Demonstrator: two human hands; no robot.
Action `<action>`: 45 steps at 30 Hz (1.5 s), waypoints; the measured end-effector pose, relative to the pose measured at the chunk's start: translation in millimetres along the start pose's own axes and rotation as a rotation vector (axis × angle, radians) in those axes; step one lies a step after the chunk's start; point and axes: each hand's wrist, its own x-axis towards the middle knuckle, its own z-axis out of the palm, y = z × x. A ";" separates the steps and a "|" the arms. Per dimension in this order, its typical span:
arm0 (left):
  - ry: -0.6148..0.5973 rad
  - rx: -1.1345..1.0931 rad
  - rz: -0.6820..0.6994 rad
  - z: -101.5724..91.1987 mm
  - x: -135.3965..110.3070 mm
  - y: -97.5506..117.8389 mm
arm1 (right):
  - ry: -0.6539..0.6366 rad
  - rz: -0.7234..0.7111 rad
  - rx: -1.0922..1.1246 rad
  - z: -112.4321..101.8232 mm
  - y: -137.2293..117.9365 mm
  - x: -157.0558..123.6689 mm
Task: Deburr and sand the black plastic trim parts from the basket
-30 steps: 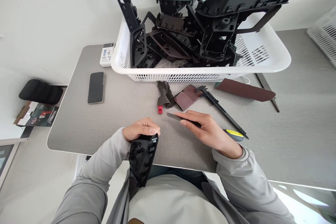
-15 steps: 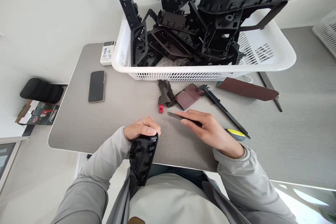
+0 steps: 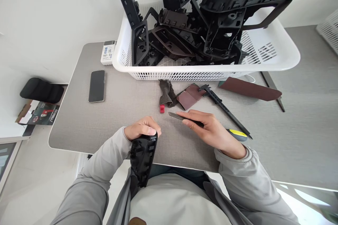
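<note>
My left hand [image 3: 142, 129] is closed round the top of a black ribbed plastic part [image 3: 142, 158], which stands on edge at the table's near rim and leans against my body. My right hand [image 3: 211, 132] lies on the grey table [image 3: 290, 137] with its fingers pinched on a thin flat metal file [image 3: 175, 116]; the file's tip points left and its yellow-capped handle [image 3: 237, 134] sticks out behind my wrist. A small red piece [image 3: 162, 108] lies just beyond the file's tip.
A white perforated basket [image 3: 274, 64] piled with several black plastic parts stands at the back. In front of it lie a dark cloth [image 3: 166, 93], brown sandpaper [image 3: 190, 95], a black caliper [image 3: 224, 107] and a brown trim strip [image 3: 250, 89]. A phone [image 3: 96, 86] lies at the left.
</note>
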 end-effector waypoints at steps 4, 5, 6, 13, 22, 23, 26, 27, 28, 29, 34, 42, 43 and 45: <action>0.013 -0.048 0.039 -0.8 0.6 -1.3 | 0.009 -0.008 0.002 -0.4 0.6 -0.7; 0.009 -0.062 0.051 -1.0 0.7 -1.6 | 0.008 -0.009 0.001 -0.7 0.5 -0.7; 0.000 -0.070 0.066 -1.1 0.8 -1.9 | 0.007 -0.011 -0.001 -1.0 0.4 -0.7; -0.065 -0.072 0.135 -2.8 0.6 -4.7 | 0.006 -0.008 0.004 -1.0 -0.8 0.4; -0.063 -0.081 0.129 -3.3 2.1 -3.2 | -0.002 0.009 0.006 -1.4 -1.2 0.0; -0.058 -0.083 0.126 -3.1 2.1 -3.5 | -0.004 0.013 0.006 -1.5 -1.5 0.1; -0.033 -0.073 0.103 -1.8 1.7 -3.4 | -0.003 0.016 0.006 -1.6 -2.4 0.8; -0.022 -0.064 0.094 -1.3 1.4 -2.9 | -0.001 0.013 0.007 -1.6 -2.7 1.0; -0.014 -0.052 0.087 -0.8 1.1 -2.2 | 0.000 0.012 0.008 -1.6 -2.9 1.1; -0.008 -0.039 0.080 -0.4 0.9 -1.4 | 0.001 0.011 0.008 -1.7 -3.0 1.3; 0.015 -0.005 0.004 -0.7 0.6 1.0 | -0.007 0.021 -0.004 -2.7 -3.1 1.2; 0.200 -0.115 0.057 -0.2 -0.3 -5.6 | 0.003 0.019 -0.016 -2.7 -3.5 1.1; 0.268 -0.158 0.071 0.1 0.8 -7.0 | 0.005 0.015 -0.020 -2.7 -3.4 1.1; 0.397 -0.213 0.079 0.5 4.5 -9.5 | 0.008 0.009 -0.027 -2.7 -2.9 1.1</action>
